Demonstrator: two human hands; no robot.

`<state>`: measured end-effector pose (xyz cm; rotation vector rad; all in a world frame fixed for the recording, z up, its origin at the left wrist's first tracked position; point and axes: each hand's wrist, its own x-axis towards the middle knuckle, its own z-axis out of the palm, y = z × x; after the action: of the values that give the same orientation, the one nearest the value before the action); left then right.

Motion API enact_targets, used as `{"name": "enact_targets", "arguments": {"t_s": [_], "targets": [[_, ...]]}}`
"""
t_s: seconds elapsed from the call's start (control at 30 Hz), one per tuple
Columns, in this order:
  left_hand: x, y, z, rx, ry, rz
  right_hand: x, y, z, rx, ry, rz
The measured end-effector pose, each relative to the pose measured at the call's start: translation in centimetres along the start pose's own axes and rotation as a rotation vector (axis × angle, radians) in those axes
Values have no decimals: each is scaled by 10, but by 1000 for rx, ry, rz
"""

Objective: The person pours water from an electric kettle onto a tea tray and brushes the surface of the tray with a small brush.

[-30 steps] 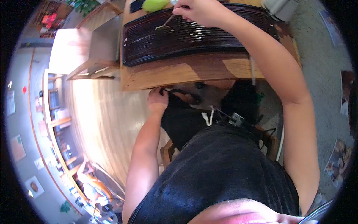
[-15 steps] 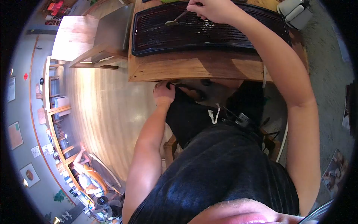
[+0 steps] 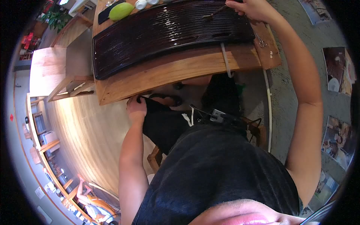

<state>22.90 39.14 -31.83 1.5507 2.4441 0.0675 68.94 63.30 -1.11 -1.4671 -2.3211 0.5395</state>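
Observation:
My right hand (image 3: 255,8) is closed round the dark handle of a small brush (image 3: 217,13). The brush head touches, or hovers just over, the ribbed top of a long dark tea tray (image 3: 135,50); I cannot tell which. The tray's surface looks wet and shiny. Down below the table edge, my left hand (image 3: 137,108) rests at my knee on the black shorts (image 3: 159,123), its fingers lying loosely over it and partly hidden.
The tray lies on a wooden table (image 3: 168,80). Behind it are a green oval object (image 3: 121,11) and small white cups (image 3: 141,4). Scissors (image 3: 261,42) lie at the right, and a pale hose (image 3: 226,60) hangs over the edge. A chair (image 3: 79,52) stands left. Another person (image 3: 93,206) sits further off.
The view has swung, so the table and tray appear further left and more of the table shows. My right hand still holds the brush over the tray, now nearer its right end.

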Motion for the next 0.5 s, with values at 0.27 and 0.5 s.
{"name": "enact_targets", "arguments": {"t_s": [0.27,0.5], "targets": [[-3,4,-4,15,22,4,-35,38,-39,-188,35,122],[-2,2,-4,2,2,21,-48,54,-46,-157,52,203]]}}
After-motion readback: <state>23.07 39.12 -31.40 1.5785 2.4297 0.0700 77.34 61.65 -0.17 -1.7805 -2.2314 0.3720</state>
